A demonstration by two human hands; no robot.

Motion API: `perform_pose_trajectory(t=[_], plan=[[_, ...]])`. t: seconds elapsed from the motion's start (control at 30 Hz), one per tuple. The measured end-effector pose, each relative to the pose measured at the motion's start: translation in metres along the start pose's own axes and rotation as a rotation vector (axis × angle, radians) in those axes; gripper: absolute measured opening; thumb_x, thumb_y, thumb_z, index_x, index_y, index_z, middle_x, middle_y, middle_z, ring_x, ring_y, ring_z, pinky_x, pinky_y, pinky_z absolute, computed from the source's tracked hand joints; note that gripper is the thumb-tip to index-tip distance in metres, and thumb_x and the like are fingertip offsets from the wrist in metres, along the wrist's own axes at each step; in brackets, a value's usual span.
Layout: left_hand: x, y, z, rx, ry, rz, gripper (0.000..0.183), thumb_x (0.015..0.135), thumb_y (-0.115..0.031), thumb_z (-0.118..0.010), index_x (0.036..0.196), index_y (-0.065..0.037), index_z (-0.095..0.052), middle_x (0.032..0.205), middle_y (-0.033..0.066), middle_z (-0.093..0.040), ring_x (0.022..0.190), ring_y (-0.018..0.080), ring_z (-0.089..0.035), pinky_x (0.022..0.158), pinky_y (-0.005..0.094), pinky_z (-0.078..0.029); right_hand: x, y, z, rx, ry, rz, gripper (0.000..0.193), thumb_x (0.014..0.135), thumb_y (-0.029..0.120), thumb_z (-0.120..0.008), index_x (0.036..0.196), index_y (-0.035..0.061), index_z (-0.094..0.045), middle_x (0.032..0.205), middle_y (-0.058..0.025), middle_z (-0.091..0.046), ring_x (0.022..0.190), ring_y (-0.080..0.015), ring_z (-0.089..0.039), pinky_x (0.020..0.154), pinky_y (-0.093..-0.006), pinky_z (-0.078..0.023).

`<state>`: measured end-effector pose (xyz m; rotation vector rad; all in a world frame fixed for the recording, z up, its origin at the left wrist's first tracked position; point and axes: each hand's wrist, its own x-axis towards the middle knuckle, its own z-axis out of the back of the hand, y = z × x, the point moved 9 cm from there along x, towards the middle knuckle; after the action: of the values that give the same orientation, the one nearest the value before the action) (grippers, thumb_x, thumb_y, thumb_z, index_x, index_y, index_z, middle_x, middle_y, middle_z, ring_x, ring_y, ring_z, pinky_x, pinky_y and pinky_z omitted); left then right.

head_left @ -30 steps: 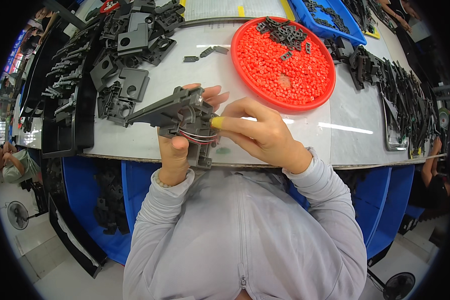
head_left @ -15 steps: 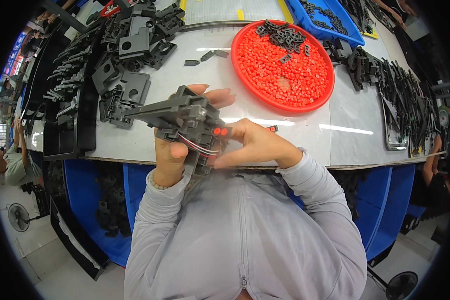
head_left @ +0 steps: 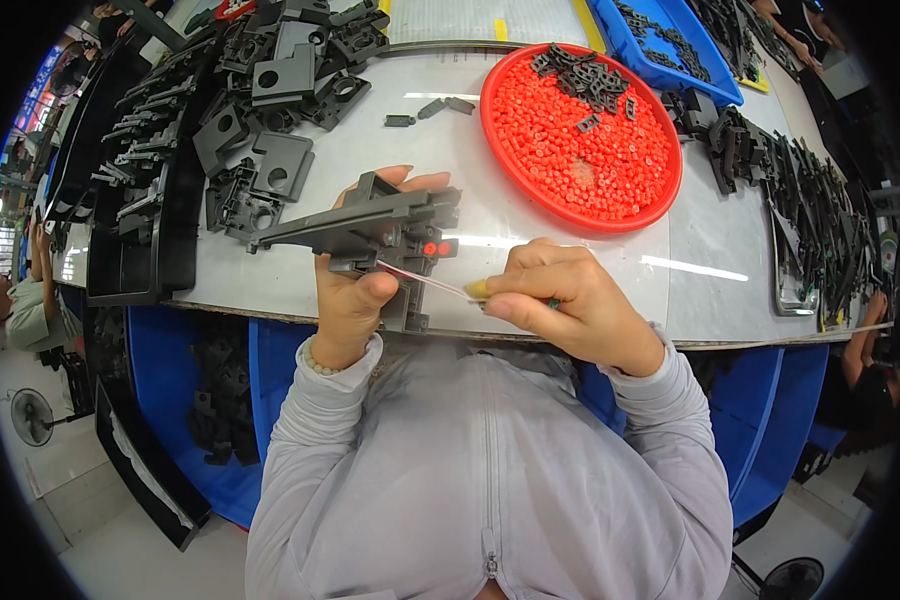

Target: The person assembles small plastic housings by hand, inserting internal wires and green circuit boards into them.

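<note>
Hides wires (head_left: 425, 279) beyond pinch in right grip (head_left: 567, 300); clasps bracket (head_left: 355, 229) in left grip (head_left: 348, 312), between thumb (head_left: 377, 288) and half-hidden fingers (head_left: 427, 181)

A bright red tray (head_left: 610, 227) on a white table (head_left: 450, 145).
Inside the tray, the caps (head_left: 535, 125) are also red, and the clips (head_left: 598, 86) are dark grey. Beyond it, the bin (head_left: 705, 88) is blue. Nearer than the tray, the held part (head_left: 355, 228) is dark grey with two red spots (head_left: 430, 249); its wires (head_left: 425, 279) are white and red, and the fingertip cover (head_left: 477, 289) is yellow.
</note>
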<state>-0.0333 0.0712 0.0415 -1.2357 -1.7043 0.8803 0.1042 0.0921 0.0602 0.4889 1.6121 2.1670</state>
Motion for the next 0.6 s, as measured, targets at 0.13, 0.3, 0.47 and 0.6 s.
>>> perform_pose_trajectory(t=[0.13, 0.3, 0.47, 0.6], plan=[[-0.001, -0.006, -0.002, 0.029, -0.026, -0.077, 0.065, 0.076, -0.024, -0.067, 0.127, 0.003, -0.035, 0.119, 0.0251, -0.05, 0.107, 0.0332, -0.055, 0.085, 0.0396, -0.053, -0.002, 0.02, 0.016, -0.457, -0.261, 0.12, 0.019, 0.074, 0.022, -0.07, 0.081, 0.0053, -0.067, 0.067, -0.005, -0.055, 0.061, -0.0196, -0.052, 0.07, -0.0321, -0.039], [-0.001, 0.0, 0.0, 0.03, -0.077, -0.038, 0.056, 0.077, -0.012, -0.057, 0.127, 0.002, -0.035, 0.116, 0.023, -0.052, 0.106, 0.032, -0.056, 0.086, 0.0374, -0.052, -0.004, 0.018, 0.029, -0.437, -0.399, 0.085, 0.023, 0.066, 0.017, -0.077, 0.082, 0.0059, -0.065, 0.071, -0.0029, -0.059, 0.064, -0.0175, -0.056, 0.075, -0.0328, -0.039], [-0.001, 0.001, 0.0, 0.019, -0.102, -0.055, 0.056, 0.078, -0.014, -0.055, 0.127, 0.002, -0.034, 0.115, 0.0232, -0.053, 0.105, 0.0309, -0.057, 0.084, 0.0367, -0.052, -0.01, -0.014, 0.037, 0.104, -0.538, -0.015, 0.03, 0.061, 0.014, -0.081, 0.083, 0.0048, -0.064, 0.071, -0.0005, -0.059, 0.064, -0.0141, -0.057, 0.088, -0.0408, -0.041], [-0.002, 0.007, -0.001, -0.046, -0.1, 0.023, 0.056, 0.078, -0.014, -0.054, 0.128, 0.002, -0.033, 0.114, 0.0232, -0.053, 0.105, 0.0313, -0.057, 0.085, 0.0385, -0.052, -0.006, -0.002, 0.041, -0.053, -0.569, 0.165, 0.03, 0.059, 0.015, -0.082, 0.082, 0.0062, -0.065, 0.073, -0.0004, -0.059, 0.063, -0.0124, -0.056, 0.091, -0.0449, -0.039]])
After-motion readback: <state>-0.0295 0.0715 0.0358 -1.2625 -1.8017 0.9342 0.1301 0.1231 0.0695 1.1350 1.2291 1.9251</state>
